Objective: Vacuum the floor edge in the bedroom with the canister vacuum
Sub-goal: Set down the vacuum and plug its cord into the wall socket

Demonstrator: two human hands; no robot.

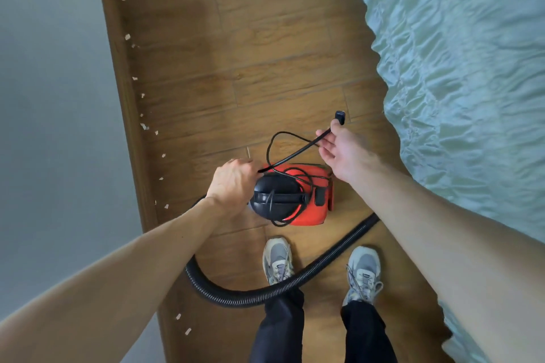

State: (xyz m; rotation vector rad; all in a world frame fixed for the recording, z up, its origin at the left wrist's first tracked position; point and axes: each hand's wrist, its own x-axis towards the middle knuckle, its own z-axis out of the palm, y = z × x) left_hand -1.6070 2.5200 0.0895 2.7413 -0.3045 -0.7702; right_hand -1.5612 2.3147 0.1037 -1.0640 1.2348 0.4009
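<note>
Two bare forearms reach in from the lower corners, hiding both ends of the black ribbed hose [236, 298] that loops over the wooden floor [236, 68] and across one grey shoe [277, 259]. At far left, white paper scraps [127, 36] dot the floor along the brown baseboard [126, 97]. Only the back of the left hand [233, 180] shows, against the black top of the red canister vacuum [306, 209] standing mid-floor. Its fingers curl under, so their grip cannot be told. A black cord [295, 153] runs from beside it to the right hand [345, 150], whose thumb and forefinger pinch it just below the plug [339, 116], with the other fingers loosely spread. A blue-green bed [457, 68] is cut off at right.
</note>
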